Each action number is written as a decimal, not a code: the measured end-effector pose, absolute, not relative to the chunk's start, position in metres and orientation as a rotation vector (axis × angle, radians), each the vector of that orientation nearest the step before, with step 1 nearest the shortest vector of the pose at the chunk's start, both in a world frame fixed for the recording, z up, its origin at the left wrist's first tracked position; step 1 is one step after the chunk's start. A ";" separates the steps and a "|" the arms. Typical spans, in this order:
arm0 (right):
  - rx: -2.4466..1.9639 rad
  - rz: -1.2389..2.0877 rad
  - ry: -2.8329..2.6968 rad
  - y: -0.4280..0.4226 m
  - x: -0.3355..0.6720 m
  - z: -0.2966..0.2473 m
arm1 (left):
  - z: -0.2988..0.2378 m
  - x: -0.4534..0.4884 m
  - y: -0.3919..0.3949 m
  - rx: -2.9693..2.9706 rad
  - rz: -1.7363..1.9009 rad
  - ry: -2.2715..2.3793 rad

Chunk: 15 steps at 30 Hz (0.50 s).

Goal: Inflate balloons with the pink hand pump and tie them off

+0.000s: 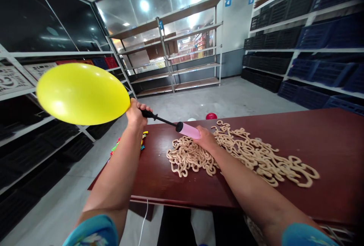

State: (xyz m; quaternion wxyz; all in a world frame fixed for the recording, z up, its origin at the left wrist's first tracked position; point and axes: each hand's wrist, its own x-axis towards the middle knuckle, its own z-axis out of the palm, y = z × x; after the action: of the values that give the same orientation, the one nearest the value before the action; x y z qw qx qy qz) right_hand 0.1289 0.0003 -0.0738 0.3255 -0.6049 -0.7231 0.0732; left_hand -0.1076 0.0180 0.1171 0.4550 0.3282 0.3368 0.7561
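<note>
A large, inflated yellow balloon [82,93] extends leftward from my left hand [136,114]. That hand is closed around the balloon's neck and the black handle end of a hand pump. The balloon pump's pink barrel [189,130] is gripped by my right hand [207,140], above the table. Between the two hands the black rod [166,121] shows drawn out of the barrel. Below and beside my right hand lies a heap of beige, curled, rope-like pieces [187,157]. The join of balloon and nozzle is hidden by my left fingers.
The dark red table [159,185] spans the front. Small colourful pieces [143,140] lie at its left end, partly behind my forearm. Beyond it, a red round object [211,116] is on the floor. Metal shelving [170,68] stands behind, and blue crates [315,71] fill racks at right.
</note>
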 end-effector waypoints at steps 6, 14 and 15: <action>-1.614 0.134 -1.893 -0.003 0.127 -0.071 | 0.111 -0.102 0.022 0.801 1.906 0.821; -1.701 0.115 -1.897 0.000 0.128 -0.074 | 0.046 -0.033 0.026 0.692 1.760 0.847; -1.697 0.112 -1.897 0.000 0.128 -0.074 | 0.042 -0.029 0.026 0.684 1.752 0.842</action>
State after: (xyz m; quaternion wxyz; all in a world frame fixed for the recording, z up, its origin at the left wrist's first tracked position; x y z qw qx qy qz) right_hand 0.1282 0.0001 -0.0744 0.2927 -0.6368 -0.7121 0.0419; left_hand -0.0294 0.0263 0.0418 0.5144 0.2846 0.3503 0.7292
